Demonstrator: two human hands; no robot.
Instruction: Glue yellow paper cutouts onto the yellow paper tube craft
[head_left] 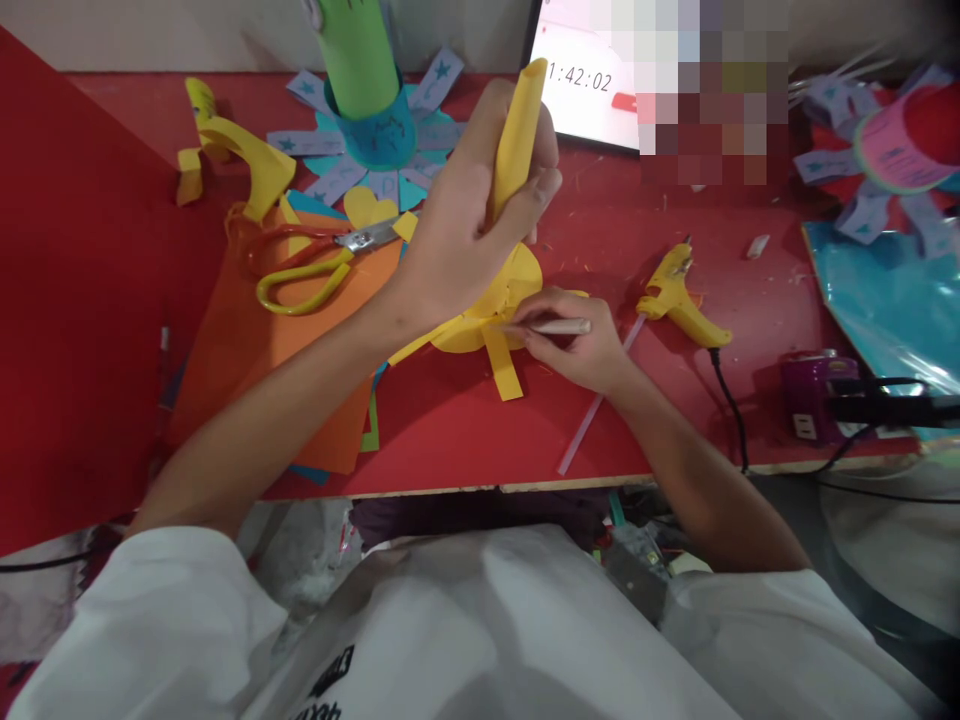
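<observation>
My left hand [480, 190] is closed around a rolled yellow paper tube [520, 130], which points up and away from me. Below it lies a yellow paper piece [457, 335] with rounded lobes and narrow strips on the table. My right hand [574, 340] pinches a slim whitish pen-like tool [559, 327], its tip at the middle of the yellow paper. The left hand hides part of that paper. Left of my hands, scissors [322, 262] with red and yellow handles rest on orange paper [247, 370].
A yellow glue gun [682, 300] with a glue stick and cord lies at right, near a purple box [817, 395]. A green and blue paper craft [367, 110] stands behind, a pink one [900, 150] far right. A screen [585, 75] shows a timer.
</observation>
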